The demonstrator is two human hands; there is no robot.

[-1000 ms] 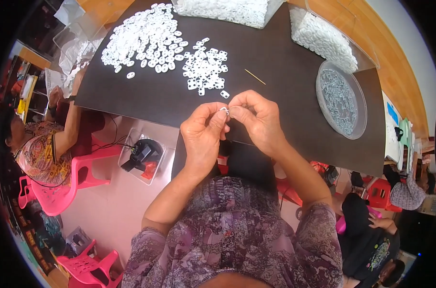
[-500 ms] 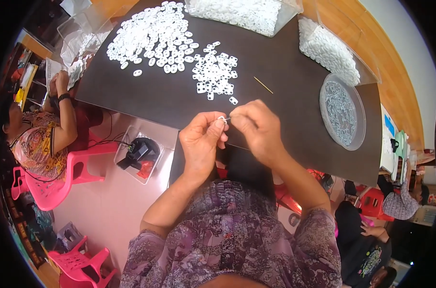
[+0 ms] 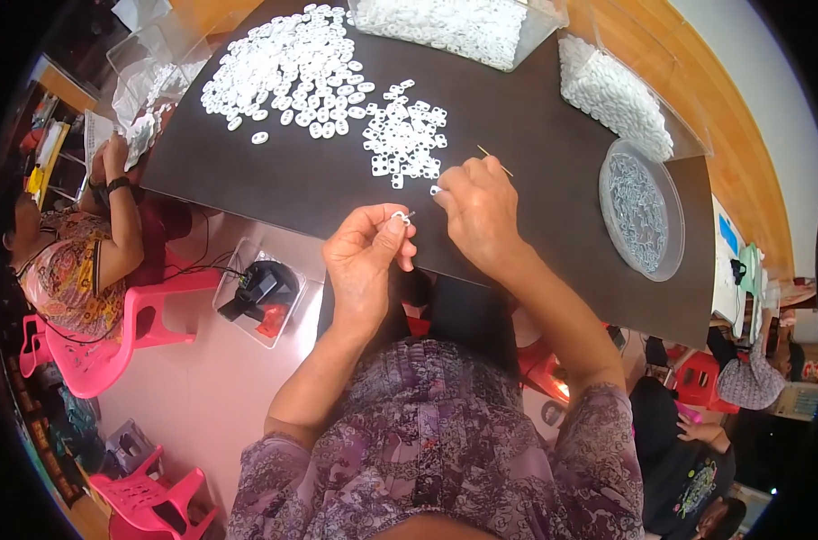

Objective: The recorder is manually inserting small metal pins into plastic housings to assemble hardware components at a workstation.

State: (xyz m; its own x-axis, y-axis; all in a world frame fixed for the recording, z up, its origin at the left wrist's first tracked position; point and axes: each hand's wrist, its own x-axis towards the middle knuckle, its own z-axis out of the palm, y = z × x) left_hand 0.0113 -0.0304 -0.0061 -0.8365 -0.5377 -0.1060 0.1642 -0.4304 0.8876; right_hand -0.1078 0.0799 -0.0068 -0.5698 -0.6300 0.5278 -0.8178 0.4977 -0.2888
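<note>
Between the thumb and fingers of my left hand [image 3: 362, 261], a small white plastic piece [image 3: 398, 217] is pinched, with a thin metal screw sticking out of it. My right hand [image 3: 483, 211] is over the table, its fingertips closed at a loose white two-hole plate [image 3: 435, 190]. Just beyond lies a pile of small rectangular white two-hole plates [image 3: 404, 139]. A thin yellowish stick [image 3: 483, 149] is partly covered by my right hand.
A larger heap of oval white pieces [image 3: 287, 72] spreads at the far left. Clear bins of white pieces [image 3: 445, 27] [image 3: 611, 90] stand at the back. A round clear dish of metal screws [image 3: 641, 211] sits at right. Another person [image 3: 76, 243] works at left.
My right hand has left the piece in my left hand and moved up to the loose plate by the pile. My left hand has shifted slightly left, still holding its piece.
</note>
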